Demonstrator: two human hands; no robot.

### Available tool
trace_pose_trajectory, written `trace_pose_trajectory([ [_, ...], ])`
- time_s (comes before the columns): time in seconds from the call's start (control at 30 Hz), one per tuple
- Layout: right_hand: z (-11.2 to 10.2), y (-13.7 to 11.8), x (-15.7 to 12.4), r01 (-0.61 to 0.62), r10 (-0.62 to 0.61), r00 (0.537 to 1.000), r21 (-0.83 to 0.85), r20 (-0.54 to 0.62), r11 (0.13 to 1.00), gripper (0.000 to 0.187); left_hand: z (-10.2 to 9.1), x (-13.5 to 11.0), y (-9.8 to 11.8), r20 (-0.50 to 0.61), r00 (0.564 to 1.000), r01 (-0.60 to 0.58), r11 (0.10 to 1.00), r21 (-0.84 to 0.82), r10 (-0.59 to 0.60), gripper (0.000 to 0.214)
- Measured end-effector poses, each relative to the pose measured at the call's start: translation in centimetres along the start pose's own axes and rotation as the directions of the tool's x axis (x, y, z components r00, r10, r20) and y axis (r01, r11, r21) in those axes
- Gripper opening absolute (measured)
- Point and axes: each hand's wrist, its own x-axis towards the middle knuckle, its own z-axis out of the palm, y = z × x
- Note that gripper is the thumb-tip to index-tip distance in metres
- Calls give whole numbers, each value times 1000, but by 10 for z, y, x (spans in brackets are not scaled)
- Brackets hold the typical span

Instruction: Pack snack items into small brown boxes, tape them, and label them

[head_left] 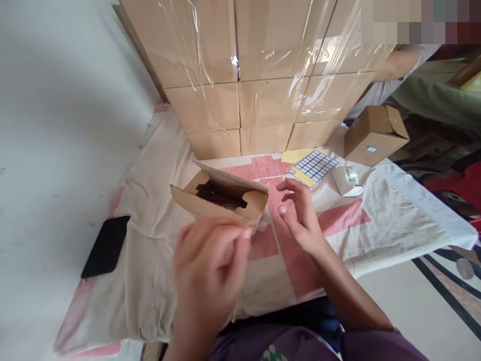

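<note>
A small open cardboard box (221,199) lies on the white and pink cloth (158,240) in front of me, flaps up, with something dark and red inside. My left hand (210,265) hovers just in front of the box, blurred by motion, its fingers curled together. My right hand (300,213) hangs to the right of the box, fingers loosely apart and holding nothing, close to the box's right flap but apart from it.
A plastic-wrapped stack of cardboard boxes (255,75) stands behind. A sheet of blue labels (313,165), a tape dispenser (348,179) and a closed small box (375,134) lie at right. A black phone (106,245) lies at left. Another person's arm (398,65) shows at upper right.
</note>
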Motion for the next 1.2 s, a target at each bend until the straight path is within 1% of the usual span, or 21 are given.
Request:
trace_pose_trajectory([
  [0.03, 4, 5, 4, -16, 17, 999, -16, 46, 1000, 56, -7, -1, -16, -105, 994, 31, 999, 17, -29, 15],
  [0.07, 8, 9, 9, -24, 26, 994, -21, 104, 999, 62, -13, -1, -33, -183, 982, 54, 998, 36, -46, 15],
  [0.1, 11, 13, 13, -24, 26, 987, -13, 159, 1000, 66, -16, 0, -51, -224, 973, 70, 996, 56, -55, 15],
  [0.13, 13, 14, 18, -17, 15, 978, 8, 207, 1000, 69, -18, 3, -69, -230, 971, 78, 994, 79, -58, 18],
  [0.2, 16, 16, 26, 23, -42, 958, 67, 284, 997, 70, -14, 11, -102, -195, 976, 118, 987, 107, -96, 34],
  [0.27, 18, 15, 32, 68, -103, 936, 113, 337, 991, 72, -2, 17, -126, -148, 972, 195, 979, 64, -184, 57],
  [0.3, 19, 15, 34, 85, -123, 927, 123, 353, 989, 74, 6, 20, -135, -121, 964, 239, 971, 13, -236, 69],
  [0.37, 20, 15, 37, 98, -136, 921, 120, 364, 988, 78, 22, 22, -144, -63, 944, 318, 943, -102, -325, 88],
  [0.43, 22, 16, 37, 100, -125, 927, 89, 353, 991, 78, 34, 24, -144, -24, 922, 378, 911, -165, -387, 100],
  [0.47, 23, 16, 37, 112, -129, 929, 69, 346, 991, 74, 37, 24, -143, -18, 914, 397, 902, -172, -406, 104],
  [0.53, 24, 17, 37, 166, -165, 926, 27, 340, 986, 60, 38, 23, -136, -34, 907, 410, 898, -161, -420, 111],
  [0.6, 23, 20, 38, 238, -222, 912, -6, 346, 971, 42, 36, 20, -127, -73, 904, 410, 902, -132, -422, 115],
  [0.67, 20, 24, 39, 284, -257, 900, -26, 351, 958, 31, 35, 13, -117, -115, 898, 417, 905, -84, -424, 112],
  [0.73, 16, 29, 40, 298, -270, 898, -28, 348, 954, 28, 34, 3, -108, -145, 898, 413, 910, -41, -415, 103],
  [0.8, 14, 34, 40, 299, -279, 900, -9, 335, 954, 28, 35, -5, -101, -168, 911, 379, 925, -20, -377, 94],
  [0.87, 13, 37, 39, 299, -287, 902, 13, 321, 954, 27, 36, -9, -97, -171, 933, 325, 945, 22, -317, 91],
  [0.93, 14, 39, 38, 300, -292, 901, 23, 322, 954, 29, 36, -6, -96, -143, 958, 259, 963, 70, -248, 90],
  [1.0, 15, 40, 36, 296, -288, 894, 31, 343, 955, 33, 37, 2, -97, -96, 973, 218, 973, 78, -210, 86],
  [1.07, 15, 40, 34, 292, -284, 888, 35, 361, 956, 36, 40, 11, -98, -31, 976, 219, 973, 70, -217, 80],
  [1.13, 16, 40, 33, 295, -284, 885, 28, 368, 955, 34, 42, 18, -99, 37, 968, 242, 965, 99, -247, 75],
  [1.2, 16, 40, 32, 304, -289, 885, 18, 364, 952, 31, 43, 22, -98, 80, 961, 250, 957, 146, -263, 67],
])
